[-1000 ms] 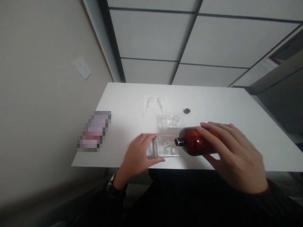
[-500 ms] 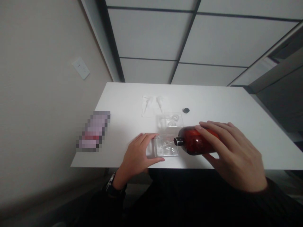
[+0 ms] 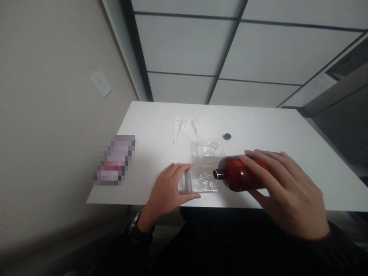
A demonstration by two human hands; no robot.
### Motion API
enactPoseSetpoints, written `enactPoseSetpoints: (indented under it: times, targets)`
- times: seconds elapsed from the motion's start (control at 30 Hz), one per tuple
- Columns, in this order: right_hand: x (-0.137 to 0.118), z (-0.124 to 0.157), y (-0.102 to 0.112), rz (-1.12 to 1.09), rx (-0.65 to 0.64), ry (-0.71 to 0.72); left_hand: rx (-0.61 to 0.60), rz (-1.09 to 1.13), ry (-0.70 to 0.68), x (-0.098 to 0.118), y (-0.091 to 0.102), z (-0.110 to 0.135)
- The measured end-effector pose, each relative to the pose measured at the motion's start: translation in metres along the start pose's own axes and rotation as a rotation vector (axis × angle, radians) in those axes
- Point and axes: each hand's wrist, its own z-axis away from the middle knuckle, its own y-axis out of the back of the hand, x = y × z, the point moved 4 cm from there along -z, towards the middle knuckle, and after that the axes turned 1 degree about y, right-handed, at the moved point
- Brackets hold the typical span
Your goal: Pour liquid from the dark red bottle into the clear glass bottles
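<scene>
A brown-red bottle (image 3: 244, 174) lies tilted nearly on its side in my right hand (image 3: 287, 188), which is closed around its body. Its uncapped black-threaded mouth points left over a clear square plastic container (image 3: 204, 188). What looks like a thin clear stream runs from the mouth into the container, where the surface is rippled. My left hand (image 3: 168, 188) grips the container's left side, thumb at the near edge and fingers at the far edge. Just behind sits a second clear container (image 3: 220, 149) with a ring-shaped mark in it.
On the white table (image 3: 149, 153), a dark round cap (image 3: 227, 136) lies behind the bottle. Two small translucent pieces, a left one (image 3: 181, 127) and a right one (image 3: 195, 125), lie farther back. A blurred pink item (image 3: 115, 159) is at the left edge, beside the wall (image 3: 57, 115).
The stream from the bottle's mouth shows more plainly, and the container's surface is more rippled. Both hands keep their holds; the whole view has shifted slightly.
</scene>
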Motion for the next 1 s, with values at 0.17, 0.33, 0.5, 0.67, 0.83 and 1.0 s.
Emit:
enactPoseSetpoints:
  times: [0.17,0.33,0.5,0.67,0.83,1.0]
  targets:
    - [-0.0003,0.0009,-0.0005,0.008,0.000,-0.008,0.000,0.004,-0.010,0.0002,0.0005,0.0002]
    - [-0.0001,0.0010,-0.0005,0.000,-0.005,-0.008,0.007,0.007,-0.013,0.0011,0.0021,-0.0001]
    - [0.0000,0.0027,-0.0015,-0.011,-0.009,-0.014,0.003,0.019,0.004,0.0012,0.0021,0.0001]
    - [-0.0006,0.0043,-0.0026,-0.003,0.002,-0.021,0.009,0.014,0.011,0.0015,0.0016,0.0012]
    - [-0.0008,0.0052,-0.0038,0.008,0.003,-0.011,0.008,0.005,0.021,0.0021,0.0018,0.0007]
    - [-0.0010,0.0054,-0.0036,0.006,0.003,-0.004,0.003,0.008,0.030,0.0009,0.0013,0.0010]
